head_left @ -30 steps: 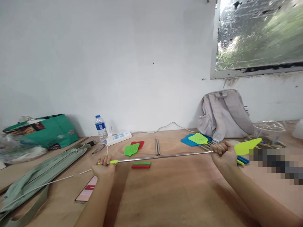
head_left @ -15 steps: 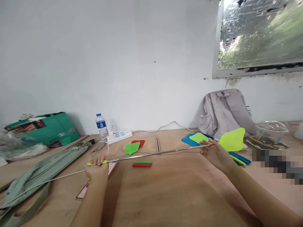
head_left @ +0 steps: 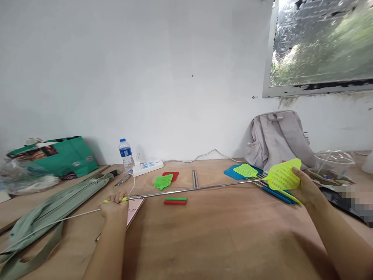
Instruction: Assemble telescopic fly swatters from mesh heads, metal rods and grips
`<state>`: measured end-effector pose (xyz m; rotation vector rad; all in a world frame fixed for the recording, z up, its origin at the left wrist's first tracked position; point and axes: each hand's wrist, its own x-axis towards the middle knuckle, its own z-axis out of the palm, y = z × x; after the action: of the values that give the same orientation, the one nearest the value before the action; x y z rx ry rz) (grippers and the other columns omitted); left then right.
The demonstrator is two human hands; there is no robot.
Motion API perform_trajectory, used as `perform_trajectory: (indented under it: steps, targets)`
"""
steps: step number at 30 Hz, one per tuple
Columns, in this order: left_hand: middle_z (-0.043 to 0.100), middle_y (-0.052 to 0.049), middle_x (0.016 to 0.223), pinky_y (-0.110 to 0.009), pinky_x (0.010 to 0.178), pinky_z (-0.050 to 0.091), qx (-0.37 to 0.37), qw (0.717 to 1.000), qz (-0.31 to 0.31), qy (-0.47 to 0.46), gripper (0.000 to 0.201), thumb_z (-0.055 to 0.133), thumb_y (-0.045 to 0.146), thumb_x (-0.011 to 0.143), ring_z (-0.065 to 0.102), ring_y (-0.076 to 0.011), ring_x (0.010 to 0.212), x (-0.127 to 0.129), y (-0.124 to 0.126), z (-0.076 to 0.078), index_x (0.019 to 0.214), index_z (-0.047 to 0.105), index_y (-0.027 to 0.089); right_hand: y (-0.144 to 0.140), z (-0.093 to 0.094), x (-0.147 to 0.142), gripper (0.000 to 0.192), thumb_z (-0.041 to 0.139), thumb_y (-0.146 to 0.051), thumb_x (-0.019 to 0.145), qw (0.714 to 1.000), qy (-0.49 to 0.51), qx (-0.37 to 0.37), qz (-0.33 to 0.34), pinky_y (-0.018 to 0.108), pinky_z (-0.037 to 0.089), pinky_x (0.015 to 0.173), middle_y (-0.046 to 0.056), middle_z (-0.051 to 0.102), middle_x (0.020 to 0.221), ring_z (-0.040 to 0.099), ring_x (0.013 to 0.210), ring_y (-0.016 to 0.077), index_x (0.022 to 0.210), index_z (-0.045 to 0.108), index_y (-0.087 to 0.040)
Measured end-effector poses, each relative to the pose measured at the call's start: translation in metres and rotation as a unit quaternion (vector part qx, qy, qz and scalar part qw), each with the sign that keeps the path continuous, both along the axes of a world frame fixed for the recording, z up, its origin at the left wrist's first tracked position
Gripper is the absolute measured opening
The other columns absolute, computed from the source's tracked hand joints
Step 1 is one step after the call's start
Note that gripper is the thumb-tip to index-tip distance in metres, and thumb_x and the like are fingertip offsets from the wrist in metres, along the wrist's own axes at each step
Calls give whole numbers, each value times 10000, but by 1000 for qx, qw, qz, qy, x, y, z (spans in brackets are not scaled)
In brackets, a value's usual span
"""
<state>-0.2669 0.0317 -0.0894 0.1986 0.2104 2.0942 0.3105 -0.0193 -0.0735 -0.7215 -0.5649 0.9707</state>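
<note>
I'm stretching this fly swatter (head_left: 204, 188) right across the wooden surface (head_left: 221, 233), pole fully pulled out by the look of it. My right hand (head_left: 305, 188) is cupping the yellow-green mesh head (head_left: 282, 175), while my left hand (head_left: 115, 204) is closed around the little grip end (head_left: 112, 200). Probably checking it's holding together; next up I'm guessing it needs a careful push to collapse it.

1. We are seeing a wooden table (head_left: 210, 233) running up to a white wall (head_left: 140, 70).
2. A green bag (head_left: 62, 155) is lying at the far left, a water bottle (head_left: 125, 154) standing near a white power strip (head_left: 147, 167).
3. Small green and red swatter heads (head_left: 166, 180) are lying mid-table, beside two metal rods (head_left: 194, 178).
4. A grey backpack (head_left: 276, 138) is leaning on the wall under a window (head_left: 323, 42).
</note>
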Motion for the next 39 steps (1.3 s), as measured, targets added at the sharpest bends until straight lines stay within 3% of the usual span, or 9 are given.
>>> perform_trajectory:
  steps: [4,10,17,29,34,39]
  targets:
    - [104,72,448,-161,313,156,-50,995,73,-38,164,252,155,735,129,-60,285,10,-5,7,595,175,189,-14,1,5,268,712,-40,477,982,-124,-110,88,312,535,510,76,655,674,614,584,214,708,625,-144]
    - [129,76,436,-180,311,137,-51,994,87,-28,172,296,178,718,138,-59,278,24,-7,7,579,197,192,-17,-1,-8,344,773,-111,451,957,-219,-136,133,295,509,381,109,660,732,612,599,240,770,646,-136]
    - [134,69,405,-183,317,151,-23,994,100,-22,236,220,240,780,157,-63,276,38,-8,8,551,192,188,-11,-1,-17,337,784,-168,451,953,-262,-122,91,281,500,375,112,661,739,603,608,232,762,660,-125]
    - [167,57,366,-186,345,179,-33,998,47,-6,277,244,191,773,160,-63,272,43,-14,15,498,219,169,-10,-6,-11,233,771,-155,490,961,-226,-102,124,197,373,236,76,616,567,490,364,123,666,632,-93]
    - [157,60,376,-204,362,175,-45,999,27,4,334,186,254,823,171,-74,282,65,-14,24,499,210,175,-10,-3,-32,317,781,-228,505,947,-250,-81,185,193,400,279,72,623,637,539,468,140,747,624,-94]
    - [195,60,367,-241,429,272,-42,999,27,14,360,159,283,839,221,-90,310,87,-19,33,499,203,171,-8,-3,-60,322,732,-363,579,932,-314,-48,177,209,411,325,47,610,679,536,529,140,767,600,-139]
